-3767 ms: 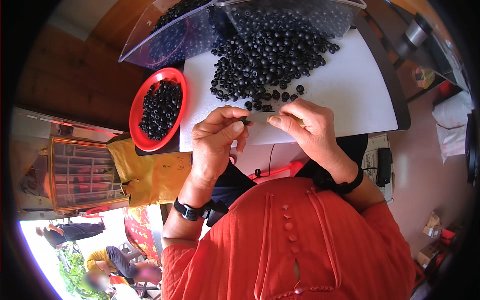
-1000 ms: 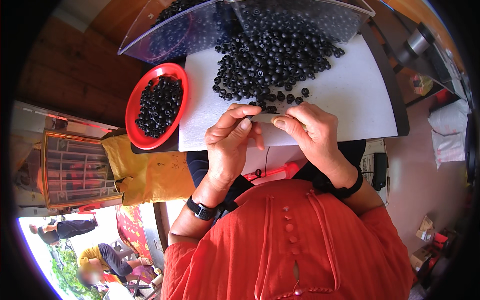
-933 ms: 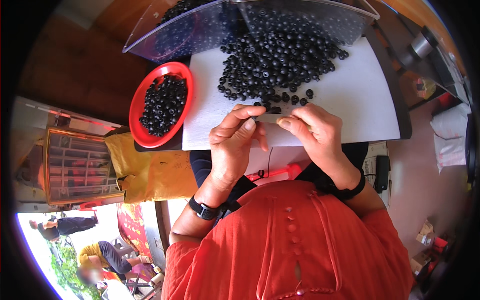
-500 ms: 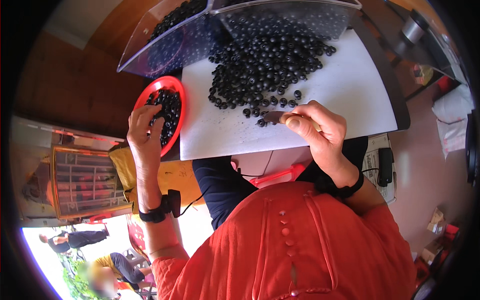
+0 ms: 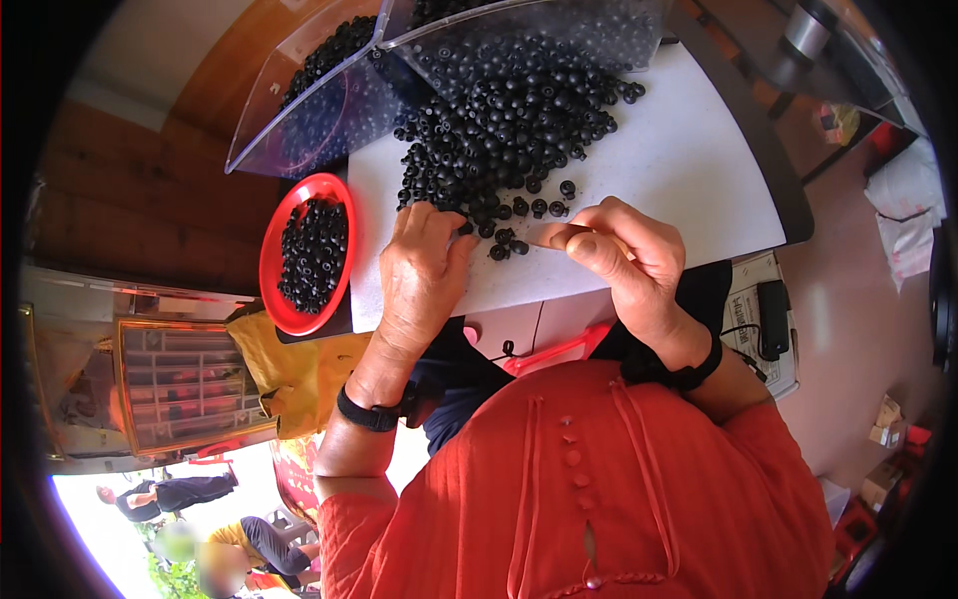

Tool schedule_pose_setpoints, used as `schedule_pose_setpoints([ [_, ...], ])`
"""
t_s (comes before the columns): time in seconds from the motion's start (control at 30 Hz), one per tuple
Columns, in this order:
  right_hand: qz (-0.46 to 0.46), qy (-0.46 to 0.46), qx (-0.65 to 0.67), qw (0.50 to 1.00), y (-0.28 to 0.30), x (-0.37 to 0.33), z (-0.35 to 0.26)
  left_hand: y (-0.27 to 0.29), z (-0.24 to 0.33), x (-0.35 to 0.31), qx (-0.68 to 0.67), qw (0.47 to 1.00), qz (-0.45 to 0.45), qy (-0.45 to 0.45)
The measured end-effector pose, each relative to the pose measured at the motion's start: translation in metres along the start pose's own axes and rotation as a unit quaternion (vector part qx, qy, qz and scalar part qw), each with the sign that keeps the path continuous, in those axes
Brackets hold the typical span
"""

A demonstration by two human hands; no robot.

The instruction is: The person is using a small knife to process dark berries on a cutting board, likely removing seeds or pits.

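Note:
A heap of small round black beads (image 5: 509, 130) covers the upper left of a white board (image 5: 689, 180). At its lower edge, my left hand (image 5: 424, 265) has thumb and index finger closed on what looks like one bead. My right hand (image 5: 639, 260) grips a small knife (image 5: 555, 236) whose blade points left toward a few loose beads (image 5: 507, 245) just beside its tip. The knife's handle is mostly hidden in my fingers. To the left stands a red plastic bowl (image 5: 266, 255) holding many more ringed beads.
Clear plastic bins (image 5: 299, 125) with black beads stand at the far side of the board. A yellow bag (image 5: 261, 349) lies below the bowl. Two people sit or stand outside at lower left. A black device (image 5: 770, 324) rests on printed paper to the right.
My left hand has moved right, from over the red bowl to the edge of the bead heap. My right hand stays near the same spot with the knife. The whole view has shifted slightly.

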State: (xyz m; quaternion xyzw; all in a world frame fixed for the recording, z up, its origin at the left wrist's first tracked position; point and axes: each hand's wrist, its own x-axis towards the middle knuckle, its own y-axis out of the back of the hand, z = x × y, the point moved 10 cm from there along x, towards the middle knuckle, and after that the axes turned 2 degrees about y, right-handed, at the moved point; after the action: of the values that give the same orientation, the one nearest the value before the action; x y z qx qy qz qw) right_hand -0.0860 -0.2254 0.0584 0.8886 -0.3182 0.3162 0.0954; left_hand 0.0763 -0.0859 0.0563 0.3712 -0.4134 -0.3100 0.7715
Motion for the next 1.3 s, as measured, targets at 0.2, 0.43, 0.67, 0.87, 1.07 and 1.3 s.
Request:
schedule_pose_setpoints([
  [0.2, -0.007, 0.033, -0.012, 0.999, -0.006, -0.001, 0.001, 0.008, -0.006, -0.008, -0.04, 0.999, -0.001, 0.021],
  [0.43, -0.046, 0.013, -0.044, 0.998, -0.015, -0.002, 0.004, 0.004, -0.007, -0.004, -0.059, 0.998, 0.012, 0.001],
  [0.67, -0.009, 0.019, -0.048, 0.999, -0.016, -0.003, 0.008, 0.007, 0.016, -0.006, 0.025, 0.998, 0.022, -0.062],
  [0.87, -0.033, -0.006, -0.059, 0.998, -0.022, -0.001, 0.011, 0.007, 0.01, -0.009, -0.023, 0.998, 0.04, -0.051],
  [1.07, -0.034, -0.05, -0.084, 0.995, -0.022, 0.002, 0.011, -0.011, -0.026, -0.036, -0.516, 0.838, -0.019, 0.176],
  [1.3, -0.075, -0.119, -0.15, 0.979, -0.036, 0.003, 0.029, -0.032, -0.028, -0.044, -0.694, 0.685, 0.008, 0.22],
])
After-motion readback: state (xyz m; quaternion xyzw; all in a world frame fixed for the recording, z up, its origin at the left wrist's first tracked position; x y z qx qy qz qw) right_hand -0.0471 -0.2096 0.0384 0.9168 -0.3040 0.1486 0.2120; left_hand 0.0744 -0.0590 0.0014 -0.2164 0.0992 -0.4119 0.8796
